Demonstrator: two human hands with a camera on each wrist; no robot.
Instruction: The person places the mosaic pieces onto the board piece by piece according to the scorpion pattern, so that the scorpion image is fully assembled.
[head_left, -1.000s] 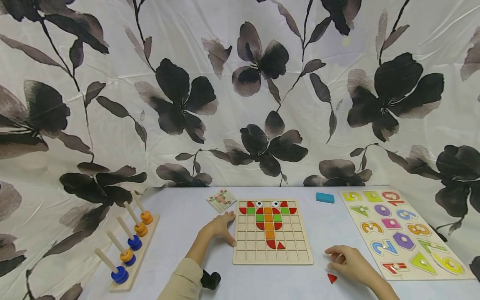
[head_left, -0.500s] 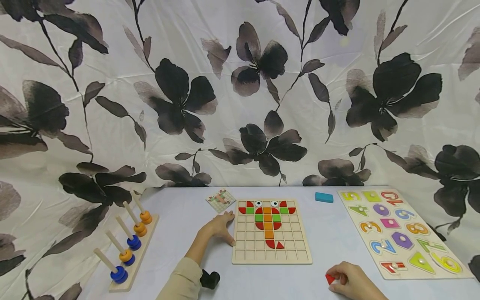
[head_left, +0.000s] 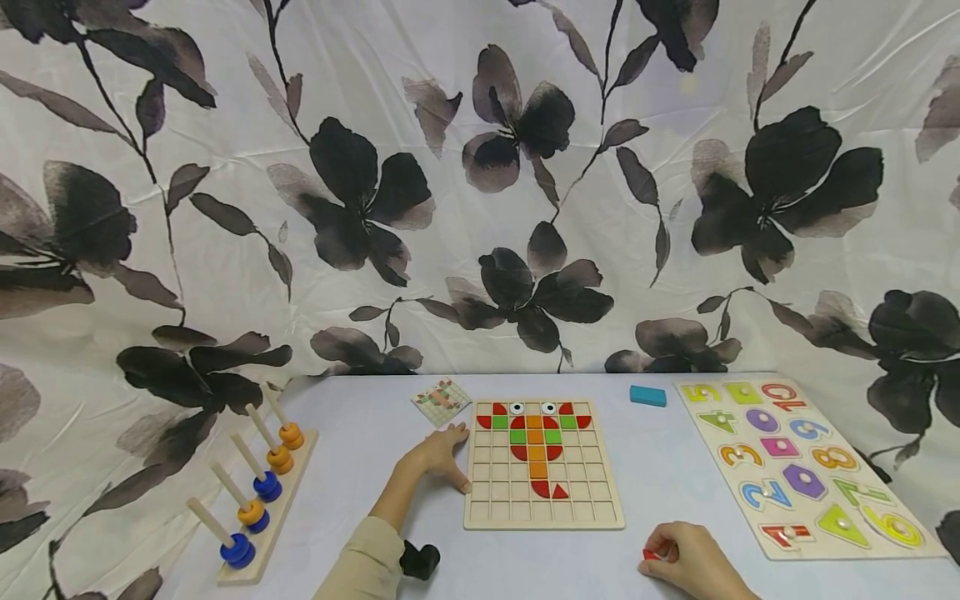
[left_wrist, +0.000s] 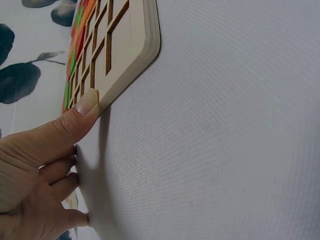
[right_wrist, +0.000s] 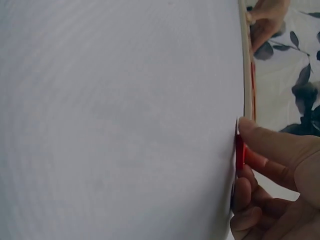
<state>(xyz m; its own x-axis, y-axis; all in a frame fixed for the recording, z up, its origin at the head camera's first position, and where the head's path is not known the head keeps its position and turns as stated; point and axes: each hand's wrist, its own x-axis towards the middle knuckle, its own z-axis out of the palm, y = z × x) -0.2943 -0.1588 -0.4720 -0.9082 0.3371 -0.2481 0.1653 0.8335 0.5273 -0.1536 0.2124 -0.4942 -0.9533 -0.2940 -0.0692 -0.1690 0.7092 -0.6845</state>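
A wooden grid board (head_left: 592, 487) lies mid-table, bearing red, green and orange pieces and two round eye pieces. Low in the pattern sit a red rounded piece (head_left: 540, 488) and a small red triangle (head_left: 559, 492). My left hand (head_left: 435, 457) rests at the board's left edge. Its thumb (left_wrist: 75, 120) touches the rim in the left wrist view, the other fingers spread away. To the right of the board's front corner, my right hand (head_left: 688, 557) pinches a red triangle piece (right_wrist: 240, 152) low over the table; the fingers partly cover it.
A pattern card (head_left: 442, 401) lies behind the left hand. On the left stands a peg stacker (head_left: 258, 554) with blue and orange rings. A number puzzle board (head_left: 813, 467) lies at right, a blue block (head_left: 648, 396) at the back. A black object (head_left: 420, 560) is beside the left sleeve.
My right hand has come down to the loose red triangle, taken hold of it between thumb and fingers, and shifted it slightly left. The left hand keeps its place at the board.
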